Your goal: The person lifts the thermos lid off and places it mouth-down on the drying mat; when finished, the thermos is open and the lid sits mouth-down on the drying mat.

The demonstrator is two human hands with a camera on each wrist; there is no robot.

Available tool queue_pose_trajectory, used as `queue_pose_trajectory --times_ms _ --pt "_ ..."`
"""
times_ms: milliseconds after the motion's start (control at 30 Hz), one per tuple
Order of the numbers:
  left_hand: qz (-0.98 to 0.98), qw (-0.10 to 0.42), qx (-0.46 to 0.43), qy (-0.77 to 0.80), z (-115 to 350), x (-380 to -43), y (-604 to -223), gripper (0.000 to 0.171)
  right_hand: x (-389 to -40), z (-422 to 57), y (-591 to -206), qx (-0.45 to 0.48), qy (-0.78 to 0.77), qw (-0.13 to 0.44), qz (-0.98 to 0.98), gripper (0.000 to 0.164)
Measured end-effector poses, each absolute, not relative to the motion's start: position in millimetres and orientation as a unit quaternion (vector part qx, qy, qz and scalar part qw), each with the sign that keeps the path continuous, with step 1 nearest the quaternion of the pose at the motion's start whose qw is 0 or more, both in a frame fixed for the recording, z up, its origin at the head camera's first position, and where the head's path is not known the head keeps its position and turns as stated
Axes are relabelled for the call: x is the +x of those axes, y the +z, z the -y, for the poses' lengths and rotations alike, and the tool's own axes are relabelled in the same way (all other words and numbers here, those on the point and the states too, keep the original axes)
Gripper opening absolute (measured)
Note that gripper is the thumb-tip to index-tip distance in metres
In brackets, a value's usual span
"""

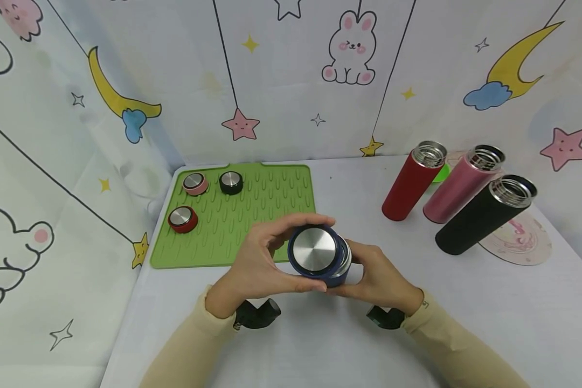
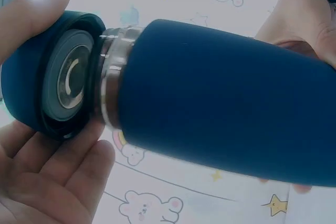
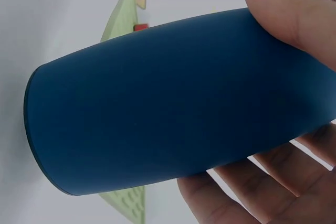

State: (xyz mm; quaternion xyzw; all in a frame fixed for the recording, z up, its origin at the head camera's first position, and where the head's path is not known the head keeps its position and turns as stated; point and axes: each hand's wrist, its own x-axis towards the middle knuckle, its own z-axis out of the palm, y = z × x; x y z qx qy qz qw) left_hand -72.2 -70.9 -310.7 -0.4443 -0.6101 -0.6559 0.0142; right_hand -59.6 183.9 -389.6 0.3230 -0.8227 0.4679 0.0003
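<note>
My left hand point(image 1: 257, 264) grips a dark blue lid point(image 1: 314, 249) with a brushed steel top, thumb on one side and fingers on the other. Lower down, my right hand point(image 1: 383, 277) holds the matching blue thermos bottle point(image 2: 220, 98) around its body. In the left wrist view the lid point(image 2: 23, 77) is tilted at the bottle's steel neck point(image 2: 113, 77), its inner seal showing. Whether lid and neck touch at the lower edge I cannot tell. The bottle's base point(image 3: 39, 135) shows in the right wrist view.
A green mat point(image 1: 271, 210) at the left bears a pink lid point(image 1: 195, 184), a black lid point(image 1: 230, 183) and a red lid point(image 1: 182, 219). Lidless red point(image 1: 409, 186), pink point(image 1: 458, 191) and black point(image 1: 480, 221) bottles stand at the right, near a round patterned mat point(image 1: 526, 242).
</note>
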Motion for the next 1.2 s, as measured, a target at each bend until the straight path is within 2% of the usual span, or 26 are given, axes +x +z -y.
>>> queue_pose_trajectory --times_ms 267,467,700,1000,1200 --pt "0.607 0.014 -0.424 -0.672 79 -78 -321 0.084 -61 -198 -394 0.253 0.453 0.019 0.855 0.081" --pt "0.645 -0.005 -0.364 -0.671 87 -88 -340 0.081 -63 -214 -396 0.188 0.439 0.03 0.878 0.082" --pt "0.684 0.0 -0.299 -0.665 102 -106 -371 0.077 -67 -231 -400 0.147 0.446 0.044 0.882 0.082" --pt "0.778 0.024 -0.149 -0.609 128 -134 -415 0.069 -70 -247 -404 0.102 0.448 0.04 0.887 0.076" --pt "0.814 0.009 -0.052 -0.578 141 -146 -429 0.07 -72 -259 -406 0.069 0.449 0.034 0.89 0.08"
